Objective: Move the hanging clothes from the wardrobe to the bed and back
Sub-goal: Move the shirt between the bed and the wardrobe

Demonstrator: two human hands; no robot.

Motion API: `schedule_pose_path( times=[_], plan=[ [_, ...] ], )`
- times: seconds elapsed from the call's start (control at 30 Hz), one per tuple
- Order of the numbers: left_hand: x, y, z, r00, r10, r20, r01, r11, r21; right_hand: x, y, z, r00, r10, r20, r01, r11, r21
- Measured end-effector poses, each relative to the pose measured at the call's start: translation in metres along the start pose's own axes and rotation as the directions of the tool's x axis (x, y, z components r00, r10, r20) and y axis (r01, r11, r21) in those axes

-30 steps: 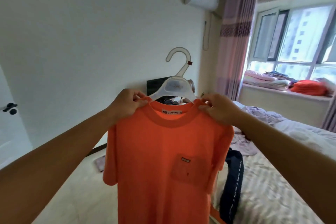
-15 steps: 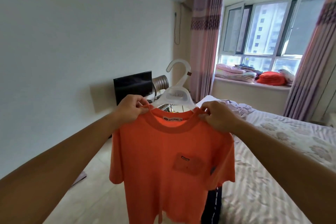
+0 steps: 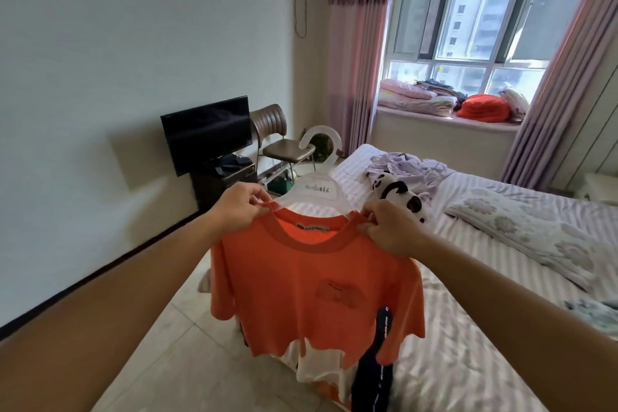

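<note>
Both hands, left hand point(image 3: 239, 211) and right hand point(image 3: 391, 227), pinched the orange shirt point(image 3: 311, 291) on its hanger point(image 3: 317, 191); carrying step, seemingly; next, lower it onto the bed point(image 3: 468, 344) at 3 o'clock.

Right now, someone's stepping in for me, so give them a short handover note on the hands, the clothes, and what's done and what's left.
Left hand: pinching the orange T-shirt at its left shoulder.
Right hand: pinching the right shoulder.
The shirt hangs on a white hanger, held up over the near edge of the bed, not yet laid down.
A white garment and a dark garment already hang over the bed's edge below it.
Left: lay this shirt on the bed, then carry the clothes back to the wardrobe, which is out of view.
</note>
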State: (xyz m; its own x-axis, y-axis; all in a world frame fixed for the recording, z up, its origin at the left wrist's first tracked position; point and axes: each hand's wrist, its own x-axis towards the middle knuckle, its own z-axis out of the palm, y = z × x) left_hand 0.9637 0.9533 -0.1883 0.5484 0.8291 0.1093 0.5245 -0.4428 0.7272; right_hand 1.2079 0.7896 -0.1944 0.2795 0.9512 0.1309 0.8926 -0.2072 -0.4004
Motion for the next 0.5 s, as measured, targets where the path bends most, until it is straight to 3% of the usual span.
schedule_pose_path(
  times=[0.5],
  plan=[
    [0.184, -0.086, 0.046, 0.931, 0.013, 0.364, -0.023, 1.000, 0.021, 0.121, 0.044, 0.070, 0.977, 0.197, 0.080, -0.193, 0.980, -0.053]
  ],
)
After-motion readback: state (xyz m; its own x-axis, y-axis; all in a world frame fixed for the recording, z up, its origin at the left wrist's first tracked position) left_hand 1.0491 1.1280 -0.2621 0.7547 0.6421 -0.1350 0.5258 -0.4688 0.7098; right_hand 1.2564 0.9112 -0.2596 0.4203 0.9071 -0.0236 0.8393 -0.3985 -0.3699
